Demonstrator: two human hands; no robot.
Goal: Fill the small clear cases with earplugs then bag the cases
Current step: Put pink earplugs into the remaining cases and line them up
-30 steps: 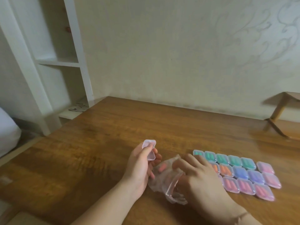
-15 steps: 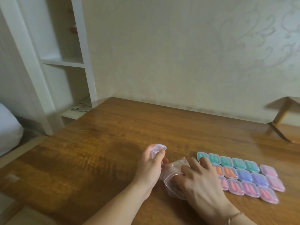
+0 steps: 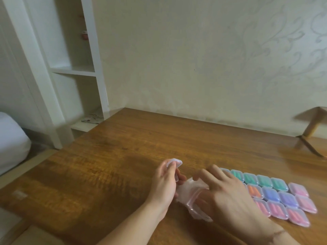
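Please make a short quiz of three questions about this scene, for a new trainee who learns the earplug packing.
1. True or false: the left hand holds an open clear case.
2. What colour are the earplugs in the far row of filled cases on the table? A) green B) yellow C) black
3. What does the right hand rest on?

Key:
1. True; its lid stands up above the fingers.
2. A.
3. A crumpled clear plastic bag lying between the two hands; what is inside it is too blurred to tell for sure.
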